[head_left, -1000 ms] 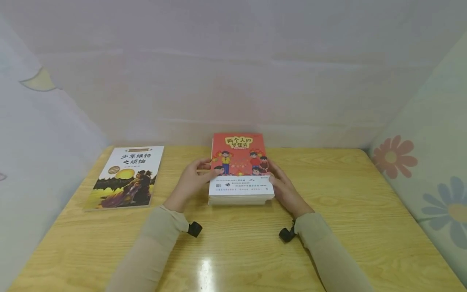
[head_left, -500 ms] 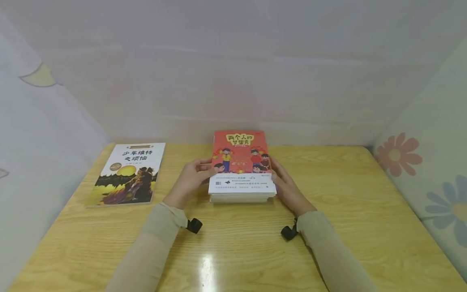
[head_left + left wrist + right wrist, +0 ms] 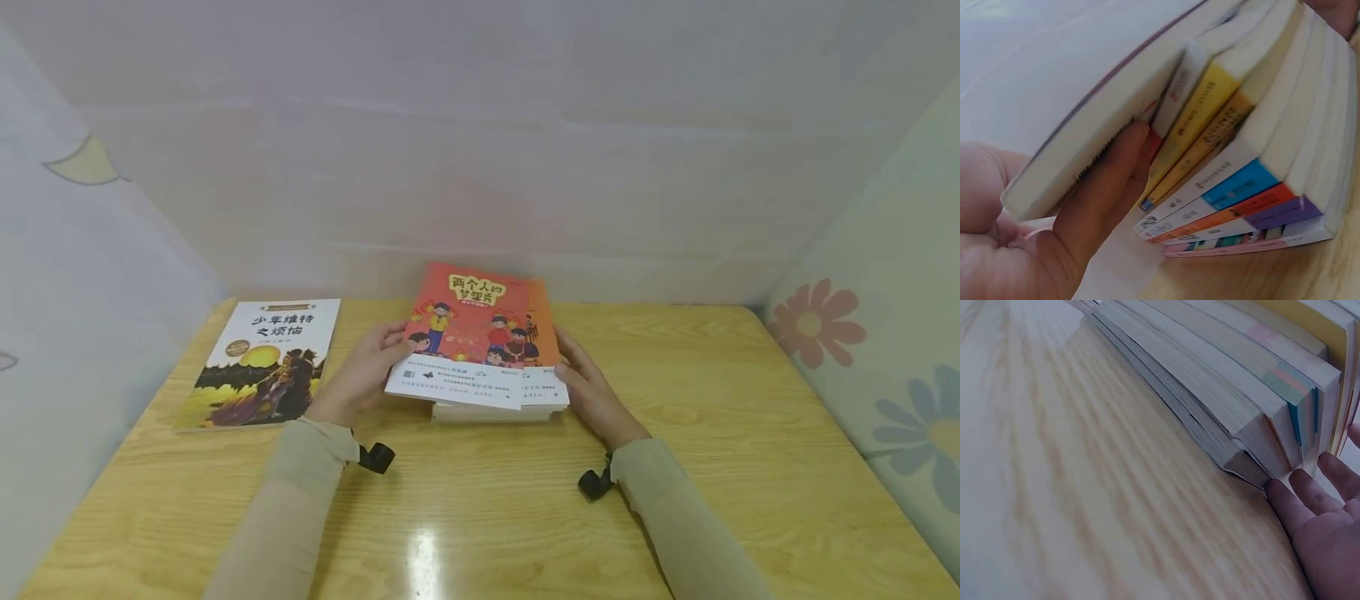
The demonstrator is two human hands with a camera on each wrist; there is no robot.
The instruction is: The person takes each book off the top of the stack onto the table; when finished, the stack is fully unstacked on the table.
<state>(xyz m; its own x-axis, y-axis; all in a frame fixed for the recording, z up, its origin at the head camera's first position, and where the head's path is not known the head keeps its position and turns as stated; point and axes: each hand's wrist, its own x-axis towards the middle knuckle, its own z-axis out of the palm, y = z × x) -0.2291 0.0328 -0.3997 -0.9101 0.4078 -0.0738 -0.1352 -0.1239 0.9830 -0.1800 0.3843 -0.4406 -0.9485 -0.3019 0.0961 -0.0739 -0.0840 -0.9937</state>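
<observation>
My left hand [image 3: 365, 371] pinches the left edge of a red-covered book [image 3: 467, 321] with cartoon children and a white lower band. In the left wrist view, thumb and fingers lie on either side of this thick book [image 3: 1122, 94]. It sits askew, shifted left over a stack of books [image 3: 491, 412], baring an orange-covered book [image 3: 542, 333] beneath. Coloured spines [image 3: 1241, 184] of several stacked books show there. At the stack's right side, my right hand [image 3: 597, 400] rests; its fingertips [image 3: 1302, 481] touch the book edges in the right wrist view.
Another book [image 3: 262, 362], white at the top with a dark and yellow picture, lies alone on the left of the wooden table [image 3: 697, 467]. A pale cloth backdrop [image 3: 480, 150] closes off the back, and flower-printed walls [image 3: 915, 275] stand at the sides.
The red book has slid left and turned slightly with my left hand, uncovering the orange book below. My right hand stays by the stack.
</observation>
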